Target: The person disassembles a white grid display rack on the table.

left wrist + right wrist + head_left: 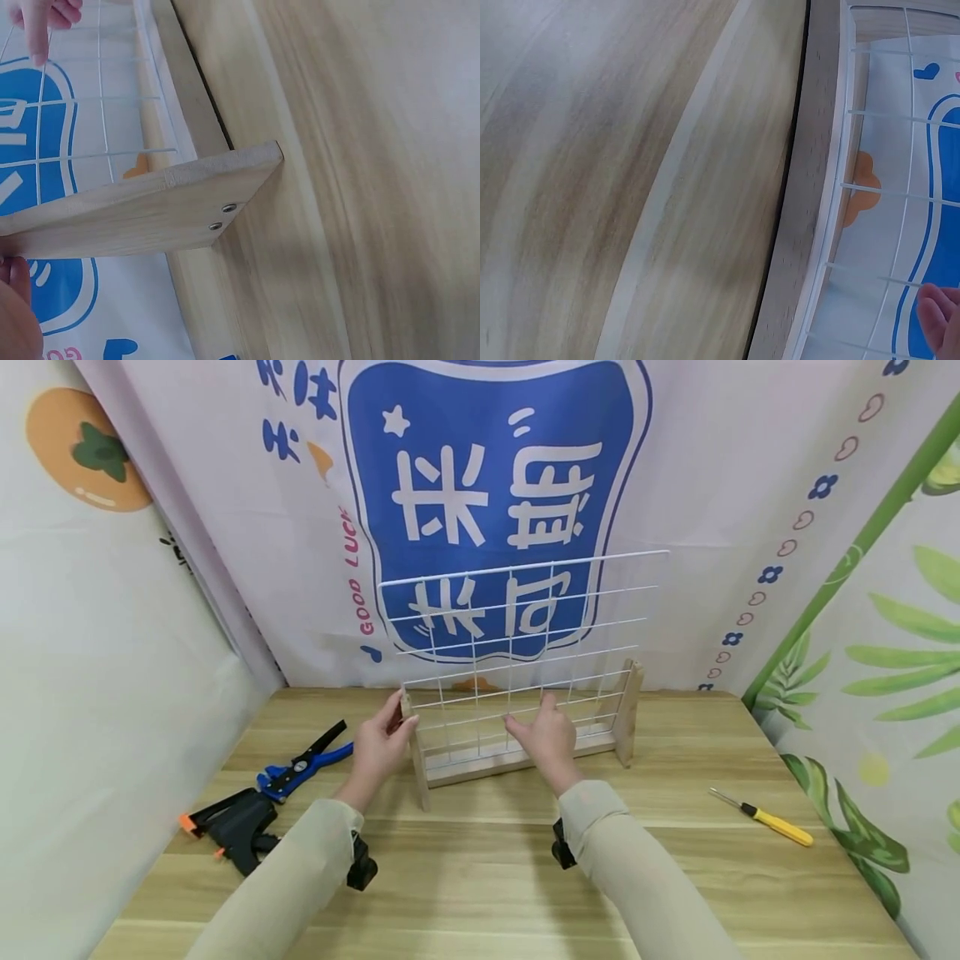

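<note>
A white wire grid panel [510,635] stands upright in a wooden stand [480,768]. My left hand [377,745] grips the top of the stand's left wooden side post [418,764], thumb in front and fingers behind. In the left wrist view, two metal screw heads show near the foot of that side post [187,206]. My right hand [551,739] holds the lower part of the grid near its middle, thumb stretched to the left. The right wrist view catches only the fingertips [934,319] of this hand, at a wire of the grid.
To the left on the wooden table [465,877] lie blue-and-black pliers [300,767] and a black glue gun [238,827] with an orange tip. A screwdriver [772,822] with a yellow handle lies on the right. A printed cloth [720,485] hangs behind the rack.
</note>
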`<state>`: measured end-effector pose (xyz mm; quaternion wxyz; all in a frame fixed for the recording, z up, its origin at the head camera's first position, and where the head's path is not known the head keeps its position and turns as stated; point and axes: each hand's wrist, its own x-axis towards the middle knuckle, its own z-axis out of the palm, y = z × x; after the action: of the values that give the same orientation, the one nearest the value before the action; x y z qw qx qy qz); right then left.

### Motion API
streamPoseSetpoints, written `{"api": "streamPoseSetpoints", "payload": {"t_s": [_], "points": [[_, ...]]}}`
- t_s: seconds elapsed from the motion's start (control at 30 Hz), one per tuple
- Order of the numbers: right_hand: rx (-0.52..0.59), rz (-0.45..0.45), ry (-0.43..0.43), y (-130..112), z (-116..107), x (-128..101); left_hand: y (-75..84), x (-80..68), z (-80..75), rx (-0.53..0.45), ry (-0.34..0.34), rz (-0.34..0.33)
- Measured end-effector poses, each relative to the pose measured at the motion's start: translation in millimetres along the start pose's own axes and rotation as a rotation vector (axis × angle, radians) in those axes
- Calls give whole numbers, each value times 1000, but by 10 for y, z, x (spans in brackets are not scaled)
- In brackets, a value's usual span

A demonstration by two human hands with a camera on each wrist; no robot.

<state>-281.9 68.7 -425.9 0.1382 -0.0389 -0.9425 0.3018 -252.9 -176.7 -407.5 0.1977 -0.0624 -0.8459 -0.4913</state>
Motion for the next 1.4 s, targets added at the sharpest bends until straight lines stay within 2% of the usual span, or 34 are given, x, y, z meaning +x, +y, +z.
{"api": "streamPoseSetpoints", "payload": {"t_s": [0.13, 0.3, 0.4, 0.63, 0.83, 1.1, 1.3, 1.4], "points": [[27, 10, 20, 18, 19, -15, 1, -72, -2, -5, 25, 68], [56, 12, 23, 27, 14, -43, -10, -183, -12, 61, 80, 193], [46, 10, 14, 32, 1, -55, 1, -227, -28, 97, 99, 241], [71, 25, -25, 61, -40, -84, 93, -277, -114, 186, 48, 259], [127, 14, -33, 100, -59, -167, 131, -330, -178, 259, 0, 328], [157, -16, 19, 115, -52, -269, 165, -409, -227, 337, -10, 380], [139, -42, 36, 108, -37, -312, 166, -456, -254, 356, 31, 449], [129, -40, 33, 105, -41, -338, 181, -480, -268, 376, 25, 458]]}}
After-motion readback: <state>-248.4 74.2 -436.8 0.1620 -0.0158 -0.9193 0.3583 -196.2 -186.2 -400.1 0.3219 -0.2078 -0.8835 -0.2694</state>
